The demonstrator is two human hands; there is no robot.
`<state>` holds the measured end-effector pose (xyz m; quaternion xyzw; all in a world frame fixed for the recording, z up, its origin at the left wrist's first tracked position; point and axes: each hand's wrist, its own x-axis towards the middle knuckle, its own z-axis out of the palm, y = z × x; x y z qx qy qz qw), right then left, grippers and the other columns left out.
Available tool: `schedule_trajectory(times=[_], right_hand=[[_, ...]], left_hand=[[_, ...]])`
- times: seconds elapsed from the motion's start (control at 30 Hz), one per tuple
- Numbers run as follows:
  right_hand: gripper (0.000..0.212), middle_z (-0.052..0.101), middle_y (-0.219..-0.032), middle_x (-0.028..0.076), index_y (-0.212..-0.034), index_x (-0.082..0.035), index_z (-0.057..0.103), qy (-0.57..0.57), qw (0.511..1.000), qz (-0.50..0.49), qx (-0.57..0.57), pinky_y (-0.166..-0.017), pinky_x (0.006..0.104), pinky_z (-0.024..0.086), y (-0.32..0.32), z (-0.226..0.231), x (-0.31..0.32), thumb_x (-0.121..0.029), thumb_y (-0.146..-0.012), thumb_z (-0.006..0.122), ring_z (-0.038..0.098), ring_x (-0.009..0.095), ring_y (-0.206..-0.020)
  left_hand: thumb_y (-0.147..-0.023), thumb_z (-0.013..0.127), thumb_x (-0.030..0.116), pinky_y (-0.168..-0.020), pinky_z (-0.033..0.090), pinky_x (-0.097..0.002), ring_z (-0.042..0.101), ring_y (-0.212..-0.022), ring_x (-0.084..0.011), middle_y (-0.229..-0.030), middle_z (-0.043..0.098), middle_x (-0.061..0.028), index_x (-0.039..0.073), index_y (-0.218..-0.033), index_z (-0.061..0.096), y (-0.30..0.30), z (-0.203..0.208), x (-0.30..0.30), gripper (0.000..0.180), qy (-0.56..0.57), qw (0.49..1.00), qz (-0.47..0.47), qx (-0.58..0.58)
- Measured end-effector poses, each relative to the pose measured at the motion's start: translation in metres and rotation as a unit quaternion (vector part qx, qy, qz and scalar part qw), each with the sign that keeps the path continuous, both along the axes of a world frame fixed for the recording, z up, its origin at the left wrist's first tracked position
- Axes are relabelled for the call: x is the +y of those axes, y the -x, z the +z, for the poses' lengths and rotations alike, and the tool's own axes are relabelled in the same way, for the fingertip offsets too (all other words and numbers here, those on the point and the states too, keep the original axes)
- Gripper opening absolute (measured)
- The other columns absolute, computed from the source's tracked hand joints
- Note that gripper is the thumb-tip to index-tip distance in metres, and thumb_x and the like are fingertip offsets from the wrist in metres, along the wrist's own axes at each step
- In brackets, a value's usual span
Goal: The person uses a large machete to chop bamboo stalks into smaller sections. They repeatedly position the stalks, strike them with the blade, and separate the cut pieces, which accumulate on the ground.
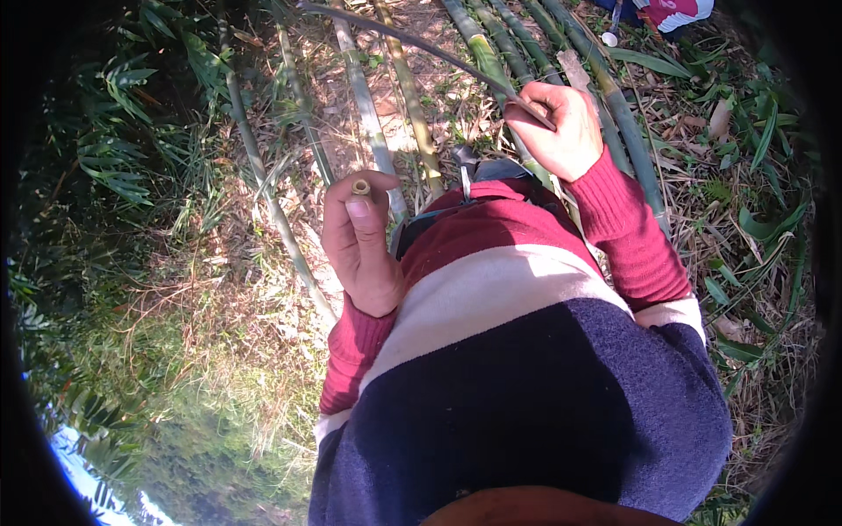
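My left hand (360, 237) is closed round a short, narrow bamboo tube (360, 188), its hollow cut end facing up beside the thumb. Up and to the right, my right hand (561, 131) grips one end of a long, thin dark strip (412, 42), which slants away to the upper left. Whether this strip is a blade or a stick I cannot tell. A flat, pale brown piece (574, 70) shows just past the right knuckles; I cannot tell if the hand holds it too. Both hands are held apart in front of my body.
Several long green bamboo poles (605, 79) lie on the leaf-strewn ground ahead, with thinner poles (254, 158) to the left. Leafy bamboo (123, 114) crowds the left side. A red, white and blue item (674, 13) lies at the far right, near a small white round object (610, 39).
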<state>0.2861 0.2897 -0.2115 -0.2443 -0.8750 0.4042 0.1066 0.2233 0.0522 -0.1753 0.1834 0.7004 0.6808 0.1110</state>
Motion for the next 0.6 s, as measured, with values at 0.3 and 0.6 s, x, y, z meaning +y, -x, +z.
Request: schedule_trajectory(times=[0.3, 0.6], right_hand=[[0.033, 0.056, -0.069, 0.009, -0.079, -0.004, 0.062, -0.024, 0.967, 0.173, 0.188, -0.058, 0.0383, 0.045, -0.001, 0.055, -0.063, -0.023, -0.06, 0.081, 0.057, 0.03, -0.065], [0.045, 0.059, -0.071, 0.008, -0.082, -0.005, 0.064, -0.074, 0.968, 0.166, 0.172, -0.06, 0.0398, 0.05, 0.006, 0.05, -0.063, -0.039, -0.057, 0.079, 0.061, 0.028, -0.07]], left_hand=[[-0.093, 0.064, 0.021, -0.077, 0.046, -0.0275, 0.055, -0.087, -0.0126, -0.103, 0.056, -0.0064, 0.001, -0.114, 0.051, 0.024, -0.037, 0.001, 0.032, -0.027, 0.997, -0.064, -0.013], [-0.082, 0.077, 0.023, -0.082, 0.052, -0.0305, 0.061, -0.095, -0.0176, -0.114, 0.056, -0.0111, 0.0, -0.126, 0.044, 0.013, -0.028, -0.013, 0.059, 0.043, 0.994, -0.06, 0.077]])
